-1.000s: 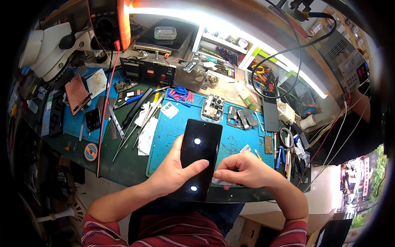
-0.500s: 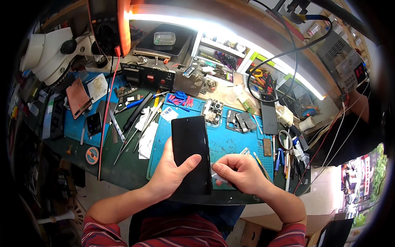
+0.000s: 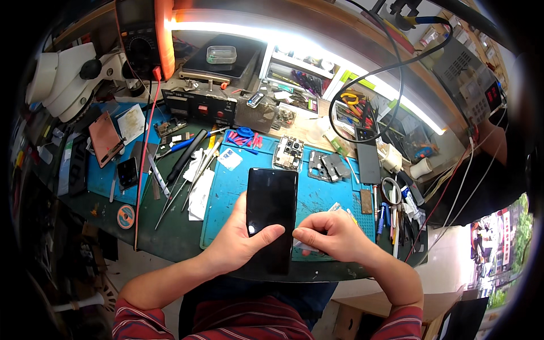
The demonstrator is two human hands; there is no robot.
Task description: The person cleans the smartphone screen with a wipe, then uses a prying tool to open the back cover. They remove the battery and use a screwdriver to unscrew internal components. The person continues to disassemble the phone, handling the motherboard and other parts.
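My left hand (image 3: 231, 242) is closed round the left side of a black smartphone (image 3: 273, 198), its thumb lying across the dark screen. The phone stands tilted up toward me over the front edge of the bench. At the phone's right edge, my right hand (image 3: 334, 235) pinches a thin pale flat piece (image 3: 298, 244) between thumb and curled fingers. Most of that piece is hidden by the fingers, and I cannot tell whether it enters the phone's seam. Beyond the phone, a phone circuit board with camera modules (image 3: 288, 153) lies on the blue work mat (image 3: 226, 187).
Dark metal phone parts (image 3: 328, 166) lie right of the board. Tweezers and a black-handled screwdriver (image 3: 188, 153) lie to the left, by white tissue (image 3: 199, 199). A multimeter (image 3: 141, 42) hangs at upper left beside a white microscope (image 3: 62, 79). Pens and tools crowd the right side.
The phone has shifted a little to the right and slightly down in view, and its tilt has changed. My left hand moved with it; my right hand keeps its pinch at the phone's edge.
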